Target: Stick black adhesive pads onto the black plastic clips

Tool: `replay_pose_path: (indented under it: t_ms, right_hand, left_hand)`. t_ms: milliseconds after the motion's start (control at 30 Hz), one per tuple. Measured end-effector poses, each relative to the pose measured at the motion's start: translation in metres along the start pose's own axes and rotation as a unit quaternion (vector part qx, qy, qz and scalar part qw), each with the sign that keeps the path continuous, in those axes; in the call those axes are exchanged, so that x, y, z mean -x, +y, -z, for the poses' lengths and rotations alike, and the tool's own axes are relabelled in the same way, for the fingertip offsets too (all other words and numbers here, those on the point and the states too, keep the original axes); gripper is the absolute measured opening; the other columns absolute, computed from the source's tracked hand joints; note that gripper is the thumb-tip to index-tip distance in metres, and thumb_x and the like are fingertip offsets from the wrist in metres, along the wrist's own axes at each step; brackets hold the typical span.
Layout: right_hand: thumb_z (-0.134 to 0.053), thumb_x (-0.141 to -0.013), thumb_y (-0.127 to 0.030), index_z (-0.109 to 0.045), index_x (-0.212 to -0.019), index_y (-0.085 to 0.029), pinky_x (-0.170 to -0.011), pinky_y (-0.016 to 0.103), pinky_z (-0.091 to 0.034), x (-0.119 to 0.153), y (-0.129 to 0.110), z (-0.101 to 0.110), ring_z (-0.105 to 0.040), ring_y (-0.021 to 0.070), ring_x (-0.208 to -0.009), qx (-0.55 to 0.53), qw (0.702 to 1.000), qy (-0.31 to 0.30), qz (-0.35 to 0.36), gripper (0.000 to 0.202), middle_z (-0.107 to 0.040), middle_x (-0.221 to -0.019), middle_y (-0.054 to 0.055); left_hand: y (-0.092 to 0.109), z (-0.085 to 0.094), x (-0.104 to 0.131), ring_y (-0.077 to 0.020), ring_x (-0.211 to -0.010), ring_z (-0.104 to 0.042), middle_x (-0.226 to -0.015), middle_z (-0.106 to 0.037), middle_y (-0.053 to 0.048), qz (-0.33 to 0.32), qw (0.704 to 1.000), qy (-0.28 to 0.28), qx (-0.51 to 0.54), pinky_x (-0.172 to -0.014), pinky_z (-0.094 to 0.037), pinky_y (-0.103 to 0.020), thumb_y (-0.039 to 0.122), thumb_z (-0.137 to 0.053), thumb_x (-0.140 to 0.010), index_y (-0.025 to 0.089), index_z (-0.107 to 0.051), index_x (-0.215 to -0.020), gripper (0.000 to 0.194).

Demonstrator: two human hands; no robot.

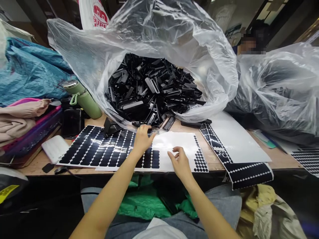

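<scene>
My left hand point(142, 141) is at the mouth of a clear plastic bag point(216, 66), its fingers curled at a dark plastic piece; the grip is partly hidden. Inside the bag lies a large heap of black plastic parts point(152, 86). Over the bare white part of a sticker sheet point(163, 141), my right hand point(181, 162) has its thumb and fingers bent toward each other; anything between them is too small to make out. Rows of black oval stickers point(104, 149) cover the sheet's left side, and small black dots point(200, 161) its right edge. A loose black part point(168, 123) lies just beyond my hands.
At left stand a green bottle point(84, 101), a purple basket point(32, 132) with cloth and a white phone-like object point(55, 148). More sticker sheets point(249, 174) and a white sheet point(239, 139) overhang the table edge at right. Another plastic bag point(281, 86) and a person are behind.
</scene>
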State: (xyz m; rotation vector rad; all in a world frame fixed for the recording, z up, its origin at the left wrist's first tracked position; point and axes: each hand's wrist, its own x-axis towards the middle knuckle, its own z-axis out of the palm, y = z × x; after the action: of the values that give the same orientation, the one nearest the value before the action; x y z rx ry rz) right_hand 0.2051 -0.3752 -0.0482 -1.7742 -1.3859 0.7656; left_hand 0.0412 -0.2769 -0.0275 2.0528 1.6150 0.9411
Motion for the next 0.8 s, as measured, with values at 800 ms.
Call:
replay_pose_path:
  t_ms: [800]
  right_hand:
    - [-0.044,-0.081,-0.028,-0.049,-0.076,-0.019,-0.067,0.029,-0.04,-0.004,-0.028,-0.031,-0.05,0.0163,-0.07,-0.056,0.995,-0.084,0.023,0.012,-0.053,-0.077,0.003]
  left_hand:
    - [-0.029,0.013,0.057,-0.0153,-0.063,-0.064,-0.072,-0.063,-0.003,0.246,0.861,-0.082,0.437,-0.056,-0.051,-0.024,0.023,-0.072,-0.061,0.013,-0.049,-0.113,0.057]
